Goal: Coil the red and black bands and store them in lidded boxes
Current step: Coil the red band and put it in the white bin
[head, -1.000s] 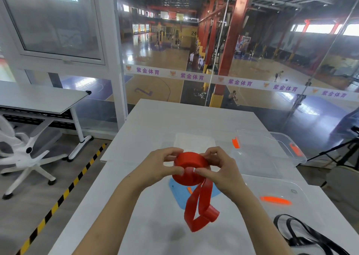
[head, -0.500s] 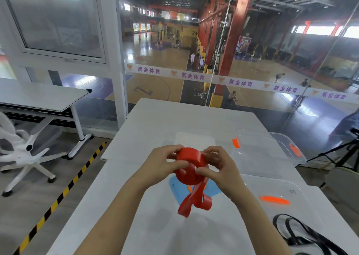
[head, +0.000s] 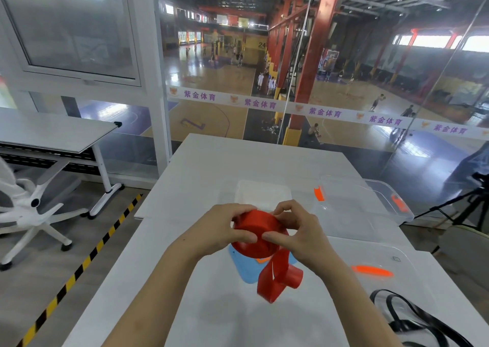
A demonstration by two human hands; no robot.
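While the red band point(head: 255, 236) is only part wound, I hold the roll up over the table point(head: 211, 166), both hands on it. Left hand point(head: 222, 230) pinches the roll's near-left side, thumb across the front face. Right hand point(head: 299, 234) pinches the right side, fingertips curled on the top edge, thumb on the front. Neither hand is spread.

Loose tail hangs below the roll, looped and a bit twisted, ending just above the table. A blue mat point(head: 246, 271) sits directly under the roll.

How to finish the wind well, as I judge it:
- keep the left-hand pinch firm so the layers don't spring open
- feed the tail flat with the right hand, take the twist out before each turn
- keep edges flush, or the roll cones and won't sit flat in a box
- don't let go until the end is trapped

Clear box point(head: 370, 209) is beyond the roll to the right, open. A clear lid point(head: 391, 264) with an orange clip lies right of the roll, nearer me. Black band point(head: 412, 317) is uncoiled, right of the roll at the table's near corner. White lid point(head: 262, 194) lies just behind the roll.
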